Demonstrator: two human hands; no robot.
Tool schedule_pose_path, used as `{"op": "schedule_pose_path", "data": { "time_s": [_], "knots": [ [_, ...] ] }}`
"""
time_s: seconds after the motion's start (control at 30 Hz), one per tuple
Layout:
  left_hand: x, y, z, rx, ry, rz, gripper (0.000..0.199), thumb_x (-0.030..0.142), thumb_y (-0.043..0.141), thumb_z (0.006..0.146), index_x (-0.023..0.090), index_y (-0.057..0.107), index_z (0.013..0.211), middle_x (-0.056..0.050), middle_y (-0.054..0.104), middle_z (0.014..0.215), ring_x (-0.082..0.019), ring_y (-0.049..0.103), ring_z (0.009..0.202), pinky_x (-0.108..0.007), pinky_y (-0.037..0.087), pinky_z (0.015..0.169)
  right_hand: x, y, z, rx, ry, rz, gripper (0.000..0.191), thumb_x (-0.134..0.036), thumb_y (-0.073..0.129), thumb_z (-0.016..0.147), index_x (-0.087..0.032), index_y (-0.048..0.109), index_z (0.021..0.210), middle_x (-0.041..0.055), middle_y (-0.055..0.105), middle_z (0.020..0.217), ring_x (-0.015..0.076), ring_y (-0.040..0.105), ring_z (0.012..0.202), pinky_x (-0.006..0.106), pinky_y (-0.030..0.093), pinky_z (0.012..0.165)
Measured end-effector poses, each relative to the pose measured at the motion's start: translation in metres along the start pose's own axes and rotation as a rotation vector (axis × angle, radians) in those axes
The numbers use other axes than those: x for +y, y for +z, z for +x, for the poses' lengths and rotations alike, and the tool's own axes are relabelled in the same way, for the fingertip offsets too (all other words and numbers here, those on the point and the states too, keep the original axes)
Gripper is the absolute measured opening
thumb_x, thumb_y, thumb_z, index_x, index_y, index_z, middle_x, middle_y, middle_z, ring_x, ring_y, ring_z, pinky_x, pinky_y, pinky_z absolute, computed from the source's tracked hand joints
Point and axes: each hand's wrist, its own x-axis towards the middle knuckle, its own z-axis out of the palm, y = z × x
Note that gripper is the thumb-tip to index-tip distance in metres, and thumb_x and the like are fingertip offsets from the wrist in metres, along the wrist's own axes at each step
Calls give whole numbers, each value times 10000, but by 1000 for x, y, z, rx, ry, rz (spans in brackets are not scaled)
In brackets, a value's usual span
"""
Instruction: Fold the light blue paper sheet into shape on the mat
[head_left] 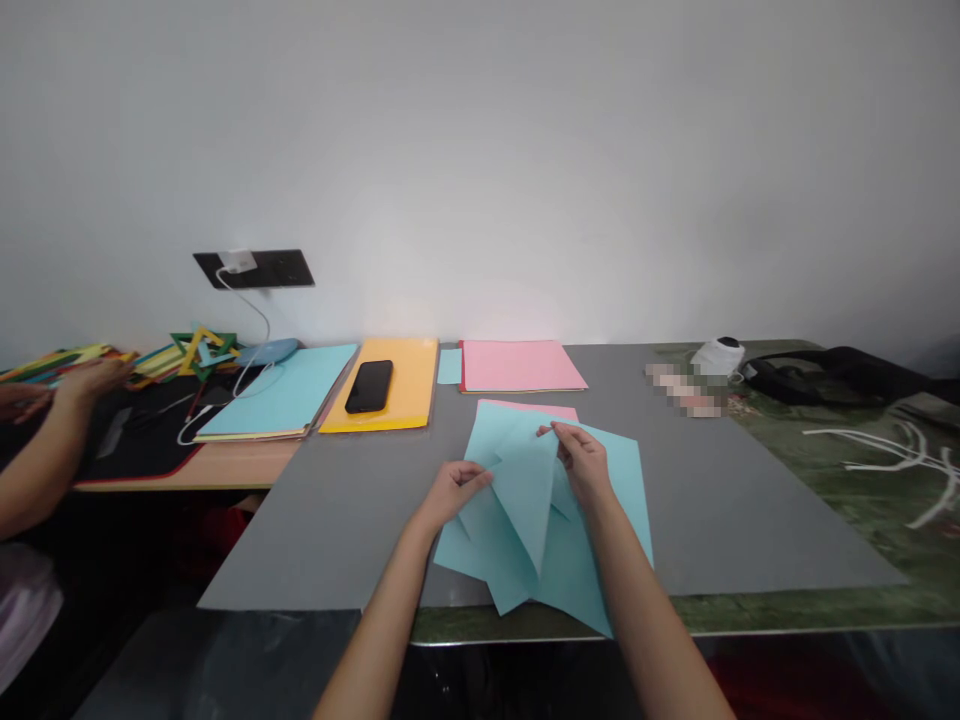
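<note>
A light blue folded paper (526, 500) with several pointed flaps stands raised above flat blue sheets (628, 480) near the front of the grey mat. My left hand (454, 492) pinches the left edge of the folded paper between thumb and fingers. At its top right corner, my right hand (583, 462) grips the paper with bent fingers. Beneath the blue sheets, the edge of a pink sheet (566, 412) shows at the back.
Behind lie pink sheets (521, 365), a yellow pack (409, 385) with a black phone (370, 386), and blue sheets (289, 395). Another person's hands (94, 378) are at far left near paper strips. White cords (900, 450) and a black strap (840, 375) lie right.
</note>
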Motion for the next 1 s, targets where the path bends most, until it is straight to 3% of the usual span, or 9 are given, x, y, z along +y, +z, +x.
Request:
{"op": "schedule_pose_path", "data": {
  "time_s": [0.07, 0.2, 0.3, 0.53, 0.7, 0.83, 1.0],
  "knots": [
    [-2, 0, 0, 13, 1, -17, 344, 459, 566, 649, 121, 631, 633, 6, 545, 520, -82, 422, 471, -187, 299, 431, 1, 2, -2, -79, 78, -3, 300, -412, 656, 588, -178, 622, 773, 23, 644, 613, 143, 554, 548, 274, 434, 531],
    [-6, 1, 1, 106, 14, -1, 315, 436, 585, 642, 132, 647, 701, -33, 640, 665, -144, 534, 616, -226, 394, 569, 5, 4, -6, -202, 182, -53, 278, -376, 695, 552, -168, 518, 500, -54, 477, 397, 74, 423, 387, 212, 361, 416],
    [-7, 1, 2, 130, 33, 37, 308, 426, 577, 656, 141, 660, 737, -52, 663, 772, -173, 559, 725, -242, 407, 647, 7, 4, -7, -216, 174, -98, 300, -389, 703, 532, -164, 509, 491, -53, 475, 408, 73, 415, 390, 209, 344, 402],
    [-5, 0, 1, 63, 37, 30, 336, 440, 530, 695, 137, 665, 744, -30, 642, 713, -132, 516, 613, -208, 373, 531, 4, 6, -9, -215, 138, -128, 297, -423, 690, 535, -158, 563, 575, -35, 510, 450, 90, 432, 414, 227, 344, 419],
    [-6, -1, 1, 15, 12, -12, 370, 459, 510, 701, 117, 651, 704, 11, 529, 530, -81, 397, 472, -185, 287, 431, 7, 4, -7, -193, 119, -151, 313, -439, 687, 527, -161, 545, 553, -37, 496, 441, 85, 410, 407, 225, 323, 411],
    [-6, -1, 1, 10, 14, -69, 365, 453, 502, 709, 113, 628, 668, 27, 465, 501, -64, 346, 456, -176, 249, 415, 9, 3, -6, -182, 117, -167, 316, -430, 686, 534, -166, 512, 521, -50, 457, 418, 76, 379, 395, 221, 299, 404],
    [-6, -1, 1, 16, 5, -79, 343, 438, 519, 701, 119, 644, 707, 20, 502, 517, -69, 375, 453, -178, 271, 418, 8, 4, -7, -193, 127, -163, 305, -420, 679, 548, -165, 513, 538, -47, 453, 429, 80, 377, 404, 227, 296, 413]
  ]
}}
